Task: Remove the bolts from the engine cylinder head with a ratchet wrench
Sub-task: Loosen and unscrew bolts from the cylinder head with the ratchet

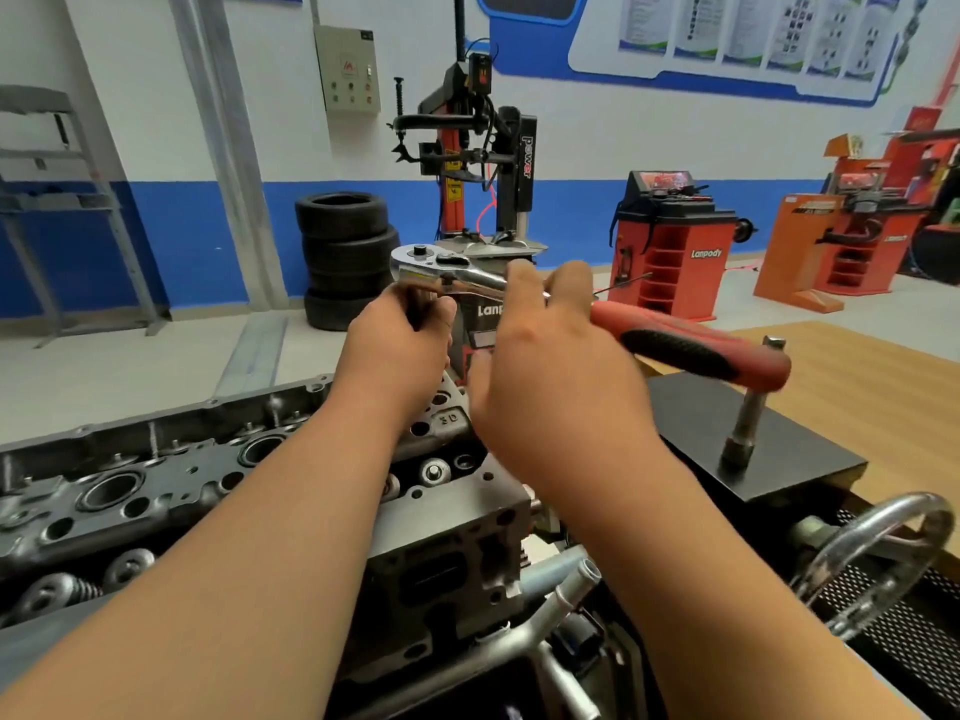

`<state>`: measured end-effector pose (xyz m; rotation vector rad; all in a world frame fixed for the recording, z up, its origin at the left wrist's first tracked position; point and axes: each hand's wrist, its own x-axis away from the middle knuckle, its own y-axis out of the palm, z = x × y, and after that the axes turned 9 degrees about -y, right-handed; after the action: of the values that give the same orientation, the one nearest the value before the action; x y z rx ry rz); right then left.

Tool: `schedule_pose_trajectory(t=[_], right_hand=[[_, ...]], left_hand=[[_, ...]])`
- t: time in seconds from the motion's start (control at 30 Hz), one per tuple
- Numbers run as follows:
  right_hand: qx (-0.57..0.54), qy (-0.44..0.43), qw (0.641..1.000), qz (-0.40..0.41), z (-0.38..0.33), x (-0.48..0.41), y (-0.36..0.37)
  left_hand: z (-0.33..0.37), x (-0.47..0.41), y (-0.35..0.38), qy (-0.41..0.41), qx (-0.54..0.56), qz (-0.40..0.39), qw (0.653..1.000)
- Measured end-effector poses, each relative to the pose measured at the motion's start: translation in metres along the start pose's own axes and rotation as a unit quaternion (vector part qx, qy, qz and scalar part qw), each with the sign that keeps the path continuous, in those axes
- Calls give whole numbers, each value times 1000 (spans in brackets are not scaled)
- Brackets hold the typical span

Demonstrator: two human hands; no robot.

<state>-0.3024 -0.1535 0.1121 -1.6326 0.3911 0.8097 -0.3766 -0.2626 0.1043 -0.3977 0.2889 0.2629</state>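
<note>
From my head camera, the ratchet wrench (519, 283) is held up in the air at about 12 o'clock from the middle of my view, lifted well off the engine cylinder head (156, 491), with its chrome head toward 11 o'clock and its red and black grip slanting down toward 3 o'clock. My right hand (561, 371) holds the wrench on the chrome shank just where the red grip begins, fingers over the top, back of the hand toward me. My left hand (400, 345) is curled closed around a dark piece (415, 306) hanging directly under the ratchet head; it is blurred, and I cannot tell whether it is a socket or an extension. The cylinder head lies below my forearms, running from 9 o'clock toward the centre, its top face showing round bores and small holes. One bright flanged bolt (435, 470) sits in it near its right end, in the gap between my two wrists. At 8 o'clock, along the near edge, valve springs (57, 589) with their caps show. At 3 o'clock a T-handle socket wrench (748, 413) stands upright on a black plate (810, 459), which lies on a wooden bench (872, 366). At 4 o'clock is a shiny metal handwheel (878, 563). Farther back on the workshop floor, a stack of tyres (345, 257) stands at 11 o'clock, a tyre changer (472, 163) at 12 o'clock, and a red wheel balancer (670, 241) at 2 o'clock.
</note>
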Motion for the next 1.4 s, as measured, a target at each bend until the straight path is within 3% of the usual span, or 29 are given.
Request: schedule_pose_trajectory(t=[0.2,0.57,0.73,0.93,1.17,1.27,1.4], right_hand=[[-29,61,996,-52,47,-69,26],[-116,-38,980,-154,31,-143,68],[-103,37,987,-116,37,-116,61],[27,54,995,-76,41,-55,29],[-4,-29,998,-61,-13,19,-18],[-25,1,996,-86,-21,16,-17],[-5,44,997,-62,8,-11,-13]], left_hand=[[0,-2,0,-17,34,-34,999],[2,-3,-1,-42,-46,-28,998],[3,-4,1,-35,-52,-19,998],[5,2,3,-34,-44,-27,998],[4,6,0,-38,-47,-15,998],[3,5,-2,-38,-53,-16,998],[4,6,-2,-41,-13,-31,999]])
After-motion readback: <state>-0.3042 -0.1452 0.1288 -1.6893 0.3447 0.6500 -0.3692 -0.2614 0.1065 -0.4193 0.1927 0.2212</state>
